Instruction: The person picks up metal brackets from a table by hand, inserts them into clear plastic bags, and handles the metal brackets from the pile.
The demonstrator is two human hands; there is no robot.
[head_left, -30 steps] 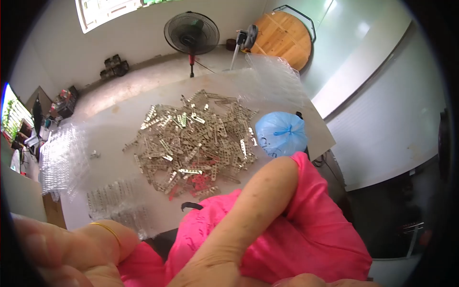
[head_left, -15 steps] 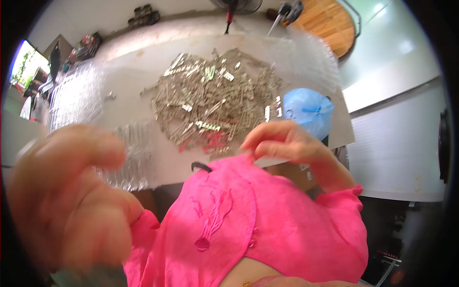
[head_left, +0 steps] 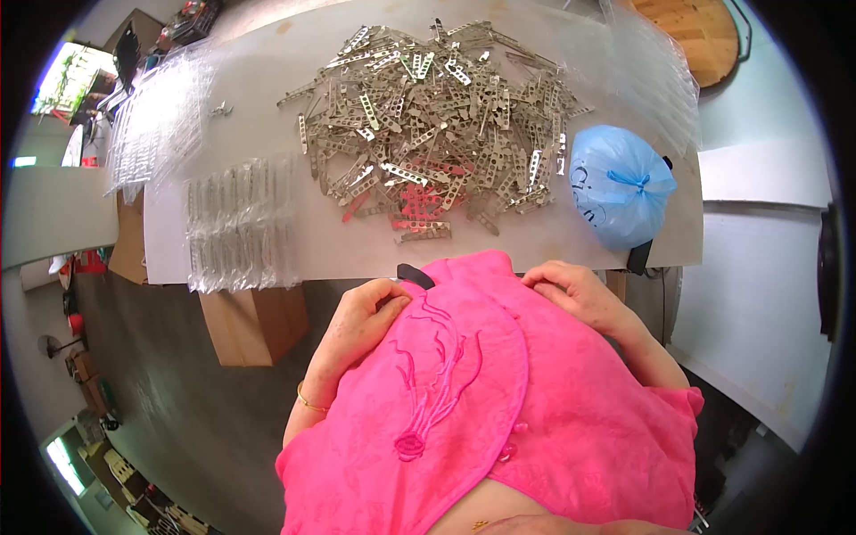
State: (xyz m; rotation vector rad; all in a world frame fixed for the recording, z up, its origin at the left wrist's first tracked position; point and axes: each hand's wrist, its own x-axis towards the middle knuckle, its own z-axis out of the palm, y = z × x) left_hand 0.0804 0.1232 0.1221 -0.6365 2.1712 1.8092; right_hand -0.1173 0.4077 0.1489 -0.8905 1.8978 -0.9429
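Observation:
My left hand [head_left: 370, 309] is at the left edge of the pink shirt [head_left: 455, 357], its fingers curled and closed on the cloth beside a small black strap [head_left: 415, 275]. At the shirt's right edge, my right hand [head_left: 573, 291] also has bent fingers pinched against the fabric; its fingertips are partly hidden. Beyond both hands, a wide heap of perforated metal strips [head_left: 428, 134] covers the middle of the table [head_left: 339, 254]. Several red pieces [head_left: 421, 203] lie at the heap's near side.
Clear plastic packs [head_left: 241, 223] lie at the table's near left, with plastic sheets [head_left: 165, 125] behind them. A knotted blue plastic bag [head_left: 622, 187] sits at the right. More clear plastic [head_left: 651, 67] is at the back right. A cardboard box [head_left: 250, 325] stands below the table's left edge.
My left hand has come down from close before the camera to the shirt. My right hand has shifted right along the shirt. The view has tilted downward.

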